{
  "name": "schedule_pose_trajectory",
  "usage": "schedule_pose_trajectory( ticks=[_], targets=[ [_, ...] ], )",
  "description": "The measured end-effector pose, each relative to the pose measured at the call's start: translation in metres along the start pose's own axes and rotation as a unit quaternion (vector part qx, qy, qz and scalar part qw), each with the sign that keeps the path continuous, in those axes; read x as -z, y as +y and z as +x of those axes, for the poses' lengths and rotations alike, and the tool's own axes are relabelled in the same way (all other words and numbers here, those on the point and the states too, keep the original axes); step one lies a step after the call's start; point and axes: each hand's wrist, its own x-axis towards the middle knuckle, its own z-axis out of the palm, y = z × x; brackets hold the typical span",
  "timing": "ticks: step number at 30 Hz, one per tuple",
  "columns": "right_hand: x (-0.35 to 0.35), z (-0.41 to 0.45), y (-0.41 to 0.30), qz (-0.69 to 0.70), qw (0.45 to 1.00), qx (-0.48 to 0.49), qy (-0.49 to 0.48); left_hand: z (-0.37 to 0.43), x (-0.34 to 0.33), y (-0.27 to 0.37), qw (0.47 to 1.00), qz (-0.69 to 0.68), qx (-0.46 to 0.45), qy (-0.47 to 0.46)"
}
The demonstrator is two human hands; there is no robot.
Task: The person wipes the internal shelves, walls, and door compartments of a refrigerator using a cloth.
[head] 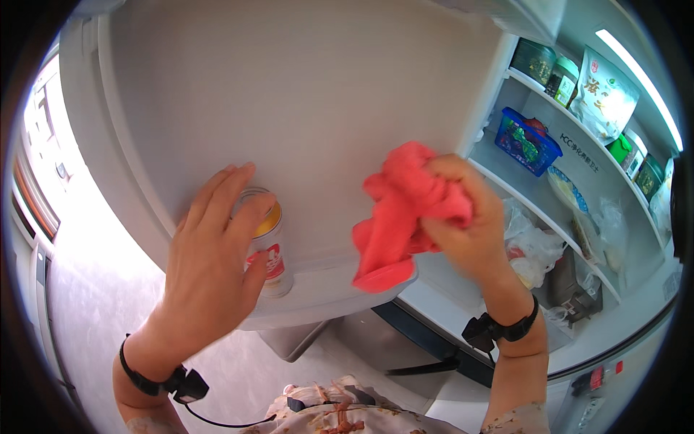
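A cylindrical can (275, 267) with a red label and a yellow band inside its rim stands upright on the white shelf of the refrigerator door (331, 282). My left hand (214, 260) overlaps the can, its index finger across the top and its thumb in front of the side. Whether it grips the can or only rests beside it, I cannot tell. Bunched in my right hand (466, 228) is a red cloth (398, 217), which hangs down over the door shelf. The hand and cloth look slightly blurred.
On my right, the lit refrigerator shelves hold jars (562, 81), a white pouch (604, 95), a blue plastic basket (528, 142), a plate (567, 189) and plastic bags (534, 249). Below the door, a grey drawer front with a dark handle (423, 368) shows. Pale floor (103, 309) lies left.
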Motion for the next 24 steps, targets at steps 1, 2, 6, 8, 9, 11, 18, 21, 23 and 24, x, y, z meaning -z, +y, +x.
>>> schedule_pose_trajectory(
  ticks=[1, 2, 6, 8, 9, 11, 18, 21, 23, 24],
  targets=[
    [-0.006, 0.004, 0.002, -0.003, 1.0, -0.004, -0.004, -0.003, 0.0, 0.001, 0.999, 0.022, -0.039, 0.009],
    [-0.012, 0.007, 0.004, -0.055, 0.995, 0.043, -0.068, -0.006, 0.0, 0.001, 0.996, 0.043, -0.078, 0.019],
    [-0.043, 0.011, 0.013, -0.18, 0.945, -0.009, -0.274, -0.034, -0.005, 0.005, 0.989, -0.003, -0.142, -0.05],
    [-0.063, 0.013, 0.028, -0.162, 0.923, -0.014, -0.348, -0.048, -0.024, -0.001, 0.985, -0.006, -0.159, -0.07],
    [-0.07, 0.01, 0.036, -0.143, 0.899, -0.016, -0.414, -0.053, -0.034, -0.003, 0.98, -0.003, -0.18, -0.087],
    [-0.091, -0.007, 0.054, -0.142, 0.887, 0.011, -0.439, -0.059, -0.051, -0.009, 0.981, -0.023, -0.172, -0.084],
    [-0.081, 0.014, 0.043, -0.325, 0.752, -0.096, -0.565, -0.056, -0.061, -0.029, 0.974, 0.038, -0.223, 0.004],
    [-0.091, 0.025, 0.044, -0.334, 0.699, -0.11, -0.622, -0.052, -0.064, -0.03, 0.972, 0.031, -0.232, 0.009],
    [-0.095, 0.029, 0.044, -0.314, 0.71, -0.129, -0.617, -0.051, -0.065, -0.03, 0.97, 0.028, -0.24, 0.006],
    [-0.096, 0.03, 0.043, -0.293, 0.719, -0.147, -0.612, -0.051, -0.066, -0.028, 0.969, 0.034, -0.246, 0.011]
  ],
)
